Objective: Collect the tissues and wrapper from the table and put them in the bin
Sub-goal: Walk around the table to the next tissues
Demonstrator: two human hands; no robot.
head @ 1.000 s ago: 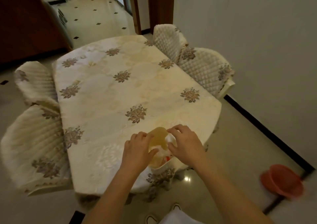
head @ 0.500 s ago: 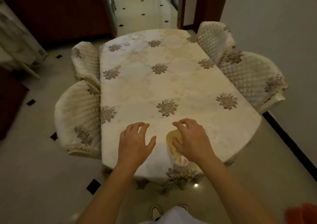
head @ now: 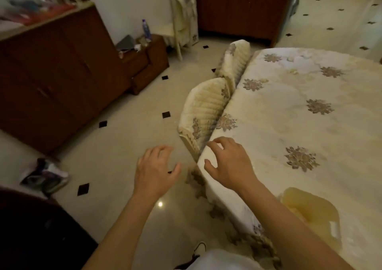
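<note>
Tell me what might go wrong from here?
The yellowish translucent plastic wrapper lies near the edge of the floral-clothed table, beside the right forearm; a brush could knock it off. The left hand and right hand are empty, and no bin is in view, so it may get left behind.

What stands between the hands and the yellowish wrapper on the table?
Nothing visible. The yellowish wrapper lies on the table beside the right forearm; left hand and right hand are empty. The bin is out of view.
</note>
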